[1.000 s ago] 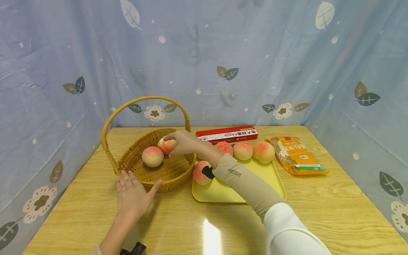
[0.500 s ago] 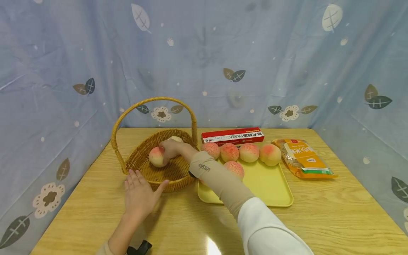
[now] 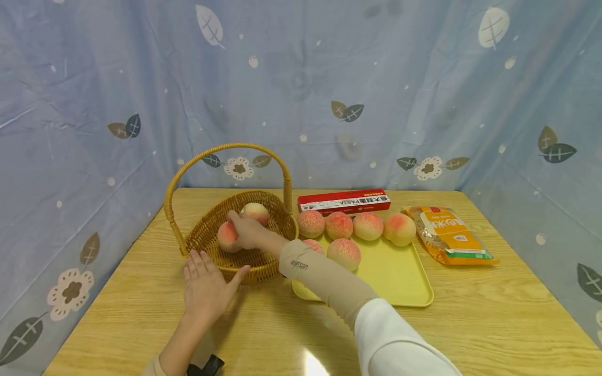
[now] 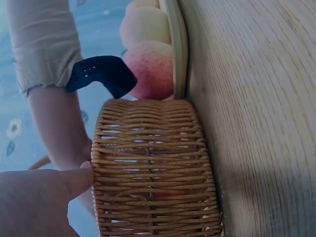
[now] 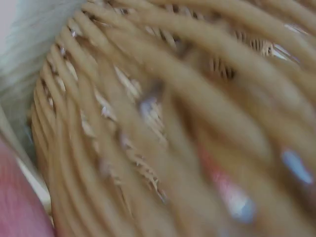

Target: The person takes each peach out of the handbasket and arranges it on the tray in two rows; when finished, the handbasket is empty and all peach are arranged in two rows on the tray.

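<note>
In the head view, a wicker basket [image 3: 268, 271] with a tall arched handle stands at the left of the table. My right hand [image 3: 251, 231] reaches down inside it and grips a pink-and-cream peach [image 3: 227, 237], covering the peach's right side. Behind that hand lies a second, paler peach [image 3: 254, 213]. With fingers extended, my left hand [image 3: 205, 287] rests against the basket's near left side. Its thumb [image 4: 79, 178] touches the rim in the left wrist view. Blurred wicker weave [image 5: 148, 98] fills most of the right wrist view, so the right fingers are hidden there.
Right of the basket, a yellow tray [image 3: 400, 284] bears several peaches [image 3: 345, 254], partly behind my right forearm. A red pasta box [image 3: 345, 201] lies behind the tray. An orange food bag [image 3: 449, 235] lies to its right. A patterned blue curtain [image 3: 301, 78] surrounds the table.
My right hand has let go of the rear peach in the basket and moved onto the front-left one. The head view has shifted slightly. My left hand stays at the basket.
</note>
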A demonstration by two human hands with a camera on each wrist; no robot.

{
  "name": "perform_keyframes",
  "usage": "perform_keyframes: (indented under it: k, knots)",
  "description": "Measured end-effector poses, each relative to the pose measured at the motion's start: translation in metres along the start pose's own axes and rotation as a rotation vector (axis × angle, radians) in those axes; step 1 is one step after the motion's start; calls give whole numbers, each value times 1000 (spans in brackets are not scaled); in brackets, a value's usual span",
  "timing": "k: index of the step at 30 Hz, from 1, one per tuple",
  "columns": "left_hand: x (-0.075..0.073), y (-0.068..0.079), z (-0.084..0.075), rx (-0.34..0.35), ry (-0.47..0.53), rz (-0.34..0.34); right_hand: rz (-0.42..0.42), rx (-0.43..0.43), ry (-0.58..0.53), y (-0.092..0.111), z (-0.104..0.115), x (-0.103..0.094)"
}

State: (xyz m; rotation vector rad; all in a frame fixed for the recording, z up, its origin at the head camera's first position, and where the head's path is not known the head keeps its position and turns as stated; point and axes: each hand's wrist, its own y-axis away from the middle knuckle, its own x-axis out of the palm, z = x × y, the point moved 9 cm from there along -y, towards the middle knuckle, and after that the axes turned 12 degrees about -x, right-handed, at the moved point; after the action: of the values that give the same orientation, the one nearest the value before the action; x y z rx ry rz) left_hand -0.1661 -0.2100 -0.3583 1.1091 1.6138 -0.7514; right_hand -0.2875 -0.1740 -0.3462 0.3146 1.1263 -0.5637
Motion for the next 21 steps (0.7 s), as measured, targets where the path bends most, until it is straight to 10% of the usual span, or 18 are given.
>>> perform_keyframes:
  k: [21]
  knots:
    - [1, -1, 1, 4, 14, 20, -213, 109, 34, 7, -11, -14]
